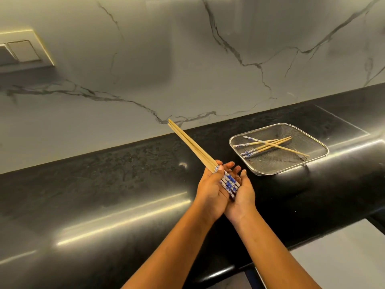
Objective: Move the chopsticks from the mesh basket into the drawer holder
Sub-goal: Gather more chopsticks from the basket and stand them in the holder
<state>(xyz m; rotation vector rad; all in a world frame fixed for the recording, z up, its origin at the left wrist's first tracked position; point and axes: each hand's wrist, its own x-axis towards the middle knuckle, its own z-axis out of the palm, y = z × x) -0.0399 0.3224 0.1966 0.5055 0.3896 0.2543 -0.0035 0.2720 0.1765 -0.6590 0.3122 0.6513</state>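
Bundle [193, 147] of chopsticks is held just left of the basket [277, 163], above the counter [104, 184], tips aimed up & away from the basket, twd the wall. It's gripped by L hand [210, 192], thumb curled over the top. The blue-patterned ends are pressed against the palm of R hand [243, 197], fingers fairly straight, nothing grasped there.

Risk now: the bundle looks fanned at the blue ends, so if L grip is eased while the ends are squared, a stick could be let slip & dropped on the counter beside the basket. The long tips could also be knocked on the wall if the bundle is swung.

Inside the basket: approx 4 sticks [270, 144], loosely crossed, blue ends to its left side, one tip close to its right wall. A tip could be snagged in the mesh when they're picked up.

Holder not in view; task judged part done.
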